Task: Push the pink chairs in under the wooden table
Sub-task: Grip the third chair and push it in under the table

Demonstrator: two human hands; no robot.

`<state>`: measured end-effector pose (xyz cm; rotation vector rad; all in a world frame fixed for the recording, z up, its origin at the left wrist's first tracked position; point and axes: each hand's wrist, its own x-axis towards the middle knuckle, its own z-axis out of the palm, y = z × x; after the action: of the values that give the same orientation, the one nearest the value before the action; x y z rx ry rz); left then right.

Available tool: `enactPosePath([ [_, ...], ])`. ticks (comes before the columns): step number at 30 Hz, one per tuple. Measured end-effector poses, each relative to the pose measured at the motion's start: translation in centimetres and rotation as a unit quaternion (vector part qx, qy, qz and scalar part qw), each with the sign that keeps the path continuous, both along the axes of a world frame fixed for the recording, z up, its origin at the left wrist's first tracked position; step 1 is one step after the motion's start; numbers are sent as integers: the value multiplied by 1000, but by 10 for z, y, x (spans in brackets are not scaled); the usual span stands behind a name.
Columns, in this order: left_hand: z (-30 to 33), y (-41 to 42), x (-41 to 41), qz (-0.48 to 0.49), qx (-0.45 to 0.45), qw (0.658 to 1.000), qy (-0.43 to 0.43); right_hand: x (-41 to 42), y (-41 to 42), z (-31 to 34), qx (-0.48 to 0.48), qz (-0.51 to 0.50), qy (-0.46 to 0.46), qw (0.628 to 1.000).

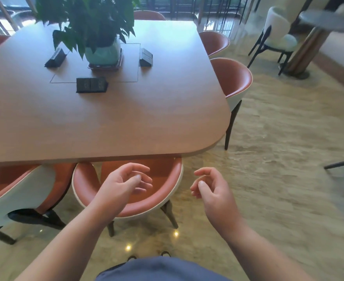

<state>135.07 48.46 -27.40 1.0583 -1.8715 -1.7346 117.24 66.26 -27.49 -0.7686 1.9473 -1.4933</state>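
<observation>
Pink seat shells ring the wooden counter (pixel 126 122) in the head view. The chair in front of you (pixel 161 201) sits with its seat partly under the near edge and its curved back facing you. Your left hand (pixel 124 183) hovers over that back and your right hand (pixel 209 185) hangs just beside it over the floor; both sets of fingers are loosely curled, grasping nothing. Set both palms on the back rim, evenly either side, and push straight so the legs don't twist. The angled chair at your left (pixel 23 191) looks the next candidate; two chairs on the right side (pixel 236 78) seem tucked.
</observation>
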Motion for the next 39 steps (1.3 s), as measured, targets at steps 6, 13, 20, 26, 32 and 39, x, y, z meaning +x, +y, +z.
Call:
enactPosePath([
  [6,12,-8,18,17,-1,999,34,11,-1,11,-33,-16,8,999],
  [13,17,-46,75,37,-20,998,40,57,-41,14,-11,-5,31,999],
  [20,17,-106,197,53,-51,997,33,162,-118,25,-26,22,43,998],
  [26,10,-168,345,97,-42,994,13,291,-200,24,-41,70,36,996],
  [32,18,-203,462,157,-44,987,1,413,-262,26,-28,167,0,986],
  [39,34,-224,548,251,-61,966,30,500,-310,37,-41,238,-5,970],
])
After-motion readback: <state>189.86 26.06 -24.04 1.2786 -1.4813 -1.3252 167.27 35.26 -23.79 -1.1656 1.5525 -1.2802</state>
